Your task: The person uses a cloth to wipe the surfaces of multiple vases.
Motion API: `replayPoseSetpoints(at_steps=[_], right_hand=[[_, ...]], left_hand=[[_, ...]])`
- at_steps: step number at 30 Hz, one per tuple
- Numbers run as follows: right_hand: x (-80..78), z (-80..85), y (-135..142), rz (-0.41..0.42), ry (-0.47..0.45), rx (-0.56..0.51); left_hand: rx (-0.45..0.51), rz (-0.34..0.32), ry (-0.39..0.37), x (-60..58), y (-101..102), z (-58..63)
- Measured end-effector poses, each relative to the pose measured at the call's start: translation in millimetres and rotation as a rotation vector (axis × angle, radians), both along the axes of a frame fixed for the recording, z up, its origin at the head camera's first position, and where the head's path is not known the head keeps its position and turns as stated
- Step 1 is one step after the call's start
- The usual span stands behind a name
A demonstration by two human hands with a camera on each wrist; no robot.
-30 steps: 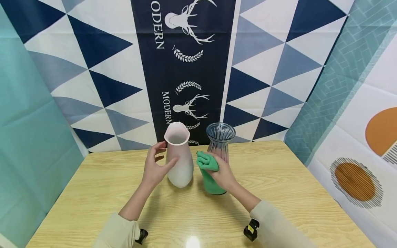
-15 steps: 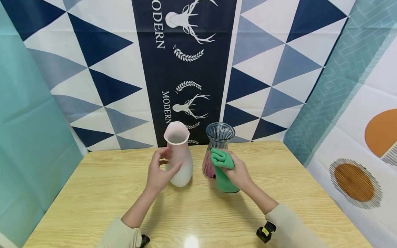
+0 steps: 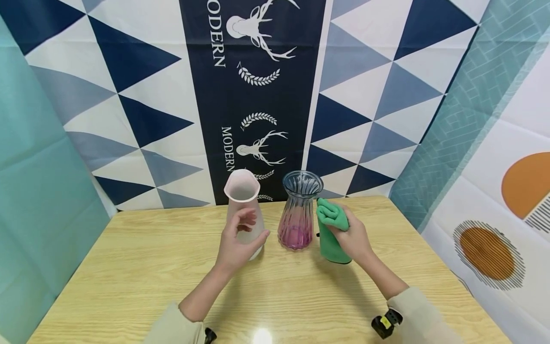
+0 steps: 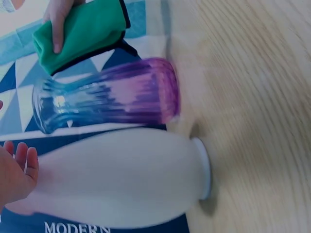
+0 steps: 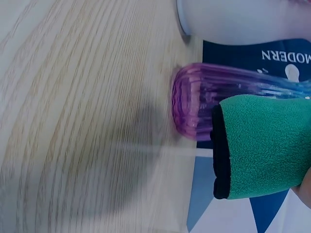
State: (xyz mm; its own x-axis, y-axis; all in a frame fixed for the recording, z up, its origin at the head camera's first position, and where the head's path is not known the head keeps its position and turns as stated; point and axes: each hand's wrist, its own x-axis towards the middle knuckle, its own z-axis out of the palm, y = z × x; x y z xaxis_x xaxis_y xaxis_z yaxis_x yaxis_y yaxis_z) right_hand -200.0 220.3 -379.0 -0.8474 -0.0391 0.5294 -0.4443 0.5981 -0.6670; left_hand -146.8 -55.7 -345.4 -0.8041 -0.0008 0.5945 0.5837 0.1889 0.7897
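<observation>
A pale pink and white vase (image 3: 241, 203) stands upright on the table, its wavy mouth facing up. In front of it is my left hand (image 3: 240, 239), fingers loosely bent and holding nothing; it overlaps the vase in the head view. To the right stands a ribbed glass vase (image 3: 296, 224), blue at the neck and pink at the base. My right hand (image 3: 354, 236) grips a folded green cloth (image 3: 333, 234) with black edging, just right of the glass vase. In the right wrist view the cloth (image 5: 267, 148) hides part of the glass vase.
The light wooden table (image 3: 142, 267) ends at a backdrop (image 3: 258, 105) of triangles and deer heads. A teal curtain (image 3: 43, 191) hangs on the left, and a patterned white sheet (image 3: 494, 215) on the right.
My right hand has moved right with the cloth, from in front of the glass vase to beside it. The left hand has shifted right across the front of the pale vase.
</observation>
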Motion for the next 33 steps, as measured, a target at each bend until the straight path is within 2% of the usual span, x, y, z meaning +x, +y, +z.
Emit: replayPoseSetpoints(at_steps=[6, 12, 18, 25, 33], right_hand=[[-2.1, -0.2, 4.3, -0.035, 0.009, -0.023], [-4.5, -0.1, 2.3, -0.068, 0.027, -0.051], [-6.7, 0.9, -1.3, -0.09, 0.04, -0.074], [-7.4, -0.3, -6.4, -0.101, 0.036, -0.075], [-10.4, -3.7, -11.1, -0.108, 0.031, -0.106]], left_hand=[[-0.011, -0.064, -0.049, -2.7, 14.8, 4.3], [0.031, -0.11, -0.086, -28.1, 32.3, -15.1], [0.038, -0.087, -0.079, -48.1, 46.3, -26.7], [0.059, -0.064, -0.117, -65.3, 57.5, -37.3], [0.071, -0.068, -0.174, -81.2, 68.2, -42.1]])
